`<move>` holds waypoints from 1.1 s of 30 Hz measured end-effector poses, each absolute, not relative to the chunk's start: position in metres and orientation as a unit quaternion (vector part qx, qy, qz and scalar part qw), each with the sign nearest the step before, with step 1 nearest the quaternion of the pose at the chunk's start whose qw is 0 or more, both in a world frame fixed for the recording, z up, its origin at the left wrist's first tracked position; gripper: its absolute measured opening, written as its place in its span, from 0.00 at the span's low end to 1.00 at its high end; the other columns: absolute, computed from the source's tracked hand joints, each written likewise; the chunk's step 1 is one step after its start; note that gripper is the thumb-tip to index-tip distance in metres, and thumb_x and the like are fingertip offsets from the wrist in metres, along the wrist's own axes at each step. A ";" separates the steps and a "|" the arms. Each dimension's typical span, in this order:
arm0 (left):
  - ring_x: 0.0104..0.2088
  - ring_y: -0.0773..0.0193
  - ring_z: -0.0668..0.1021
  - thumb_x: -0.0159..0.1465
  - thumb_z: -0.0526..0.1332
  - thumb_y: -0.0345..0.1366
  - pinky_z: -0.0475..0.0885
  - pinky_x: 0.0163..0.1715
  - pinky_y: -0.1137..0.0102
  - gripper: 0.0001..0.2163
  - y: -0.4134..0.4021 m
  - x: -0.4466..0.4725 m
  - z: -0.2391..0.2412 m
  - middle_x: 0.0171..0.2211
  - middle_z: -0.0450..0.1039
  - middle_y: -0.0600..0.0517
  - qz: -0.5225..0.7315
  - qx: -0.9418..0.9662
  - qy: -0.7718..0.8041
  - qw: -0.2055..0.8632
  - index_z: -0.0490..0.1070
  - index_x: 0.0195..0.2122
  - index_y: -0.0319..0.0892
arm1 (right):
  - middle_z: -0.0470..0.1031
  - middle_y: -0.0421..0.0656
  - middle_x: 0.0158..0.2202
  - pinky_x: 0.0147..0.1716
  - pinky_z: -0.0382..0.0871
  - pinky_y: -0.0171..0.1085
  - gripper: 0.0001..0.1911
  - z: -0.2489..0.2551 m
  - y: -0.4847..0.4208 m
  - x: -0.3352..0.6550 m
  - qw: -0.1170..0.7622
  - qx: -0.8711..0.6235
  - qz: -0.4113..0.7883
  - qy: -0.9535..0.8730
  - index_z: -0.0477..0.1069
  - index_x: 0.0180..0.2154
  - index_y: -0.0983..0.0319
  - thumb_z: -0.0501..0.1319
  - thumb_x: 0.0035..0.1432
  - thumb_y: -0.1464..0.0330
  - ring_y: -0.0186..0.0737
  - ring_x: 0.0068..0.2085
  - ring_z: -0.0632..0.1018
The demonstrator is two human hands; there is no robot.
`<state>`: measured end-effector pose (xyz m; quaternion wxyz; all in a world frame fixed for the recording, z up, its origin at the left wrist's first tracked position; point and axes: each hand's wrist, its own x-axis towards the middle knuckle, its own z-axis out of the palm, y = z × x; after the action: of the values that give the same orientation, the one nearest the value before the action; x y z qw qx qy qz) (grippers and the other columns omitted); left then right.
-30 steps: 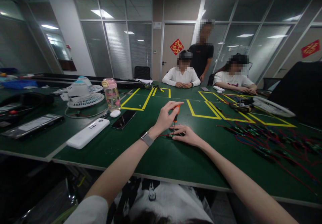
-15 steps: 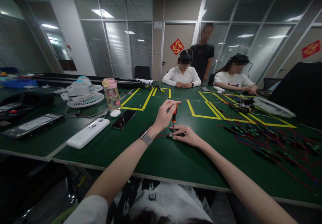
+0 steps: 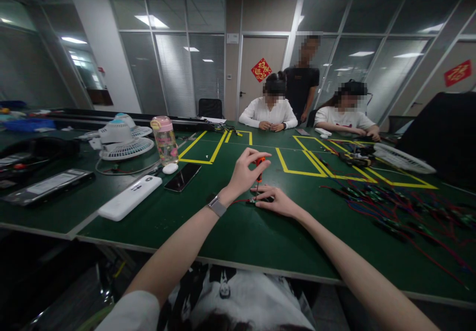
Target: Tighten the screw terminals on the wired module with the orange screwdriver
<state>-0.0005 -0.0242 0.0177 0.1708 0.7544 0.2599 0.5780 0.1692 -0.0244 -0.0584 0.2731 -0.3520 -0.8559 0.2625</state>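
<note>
My left hand [image 3: 243,172] pinches the orange-and-black handle of a small screwdriver [image 3: 259,168], held upright with its tip down on a little dark part [image 3: 256,200] on the green table [image 3: 230,231]. A silver watch sits on that wrist. My right hand [image 3: 277,199] lies over the part with its fingers pressed on it, holding it down. A thin red wire [image 3: 240,201] runs left from the part.
To the left lie a black phone [image 3: 182,176], a white power bank [image 3: 130,196], a white mouse [image 3: 170,167], a pink-capped bottle [image 3: 164,139] and white fans [image 3: 122,140]. Several red-wired parts [image 3: 390,207] are strewn at the right. Two people sit across the table; a third stands behind them.
My left fingers have shifted a little on the screwdriver handle, which stays upright over the part. My right hand has not moved. The standing person has stepped slightly to the right.
</note>
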 end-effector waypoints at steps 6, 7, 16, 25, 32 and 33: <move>0.44 0.63 0.77 0.67 0.51 0.34 0.71 0.44 0.68 0.14 -0.025 0.001 0.018 0.50 0.70 0.47 0.538 0.764 0.196 0.297 0.69 0.51 0.44 | 0.71 0.49 0.54 0.61 0.47 0.58 0.15 -0.057 -0.025 0.169 0.278 -0.351 0.277 -0.850 0.78 0.41 0.56 0.64 0.52 0.58 0.50 0.57 0.69; 0.43 0.63 0.77 0.66 0.53 0.34 0.72 0.42 0.69 0.14 -0.024 0.001 0.018 0.49 0.71 0.47 0.540 0.762 0.197 0.299 0.69 0.51 0.44 | 0.71 0.49 0.54 0.60 0.48 0.58 0.15 -0.057 -0.025 0.169 0.277 -0.351 0.278 -0.851 0.78 0.41 0.56 0.63 0.52 0.58 0.51 0.57 0.69; 0.38 0.65 0.73 0.61 0.60 0.36 0.70 0.43 0.69 0.09 -0.027 -0.001 0.020 0.37 0.70 0.50 0.571 0.767 0.258 0.139 0.75 0.42 0.43 | 0.72 0.48 0.53 0.60 0.49 0.57 0.15 -0.058 -0.024 0.170 0.280 -0.352 0.280 -0.848 0.78 0.40 0.56 0.63 0.52 0.57 0.51 0.57 0.69; 0.36 0.66 0.75 0.63 0.58 0.35 0.71 0.40 0.70 0.12 -0.022 0.001 0.016 0.38 0.73 0.49 0.565 0.765 0.246 0.188 0.73 0.47 0.43 | 0.71 0.47 0.54 0.60 0.49 0.57 0.15 -0.059 -0.023 0.171 0.272 -0.350 0.271 -0.855 0.78 0.41 0.55 0.63 0.53 0.57 0.50 0.57 0.68; 0.43 0.65 0.74 0.66 0.54 0.35 0.69 0.46 0.69 0.13 -0.021 -0.001 0.016 0.43 0.71 0.49 0.564 0.764 0.254 0.185 0.72 0.49 0.45 | 0.72 0.48 0.53 0.60 0.51 0.57 0.15 -0.058 -0.024 0.170 0.279 -0.350 0.276 -0.851 0.78 0.40 0.55 0.63 0.52 0.57 0.51 0.57 0.69; 0.46 0.64 0.74 0.67 0.52 0.34 0.68 0.48 0.69 0.14 -0.020 -0.001 0.016 0.46 0.71 0.49 0.561 0.764 0.245 0.204 0.71 0.51 0.46 | 0.72 0.48 0.53 0.60 0.51 0.57 0.15 -0.058 -0.024 0.170 0.278 -0.351 0.275 -0.851 0.78 0.40 0.56 0.63 0.52 0.57 0.51 0.57 0.69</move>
<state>-0.0010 -0.0204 0.0156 0.2040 0.7641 0.2455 0.5607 0.1695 -0.0242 -0.0577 0.2784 -0.3508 -0.8508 0.2750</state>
